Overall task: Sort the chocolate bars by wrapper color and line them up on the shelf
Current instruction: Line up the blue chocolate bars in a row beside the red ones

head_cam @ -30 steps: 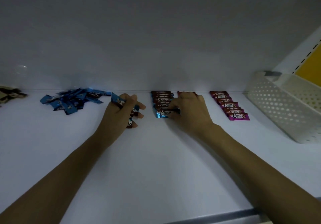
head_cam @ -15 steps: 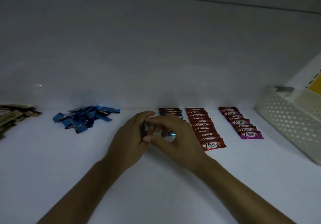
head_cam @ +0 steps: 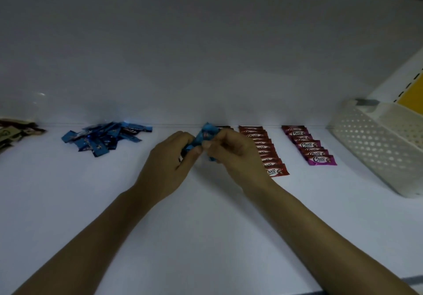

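Your shelf (head_cam: 206, 226) was white, dim (wall close behind). Bars (head_cam: 277, 171) lay along its back edge, basket (head_cam: 375, 148) at right. Your left hand (head_cam: 169, 164) and right hand (head_cam: 233, 155) both pinched a blue bar (head_cam: 203, 136).

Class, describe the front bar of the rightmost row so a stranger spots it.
Find the white perforated basket on the right. Left of it runs a row of overlapping bars. The front bar is magenta and alone shows its whole label.
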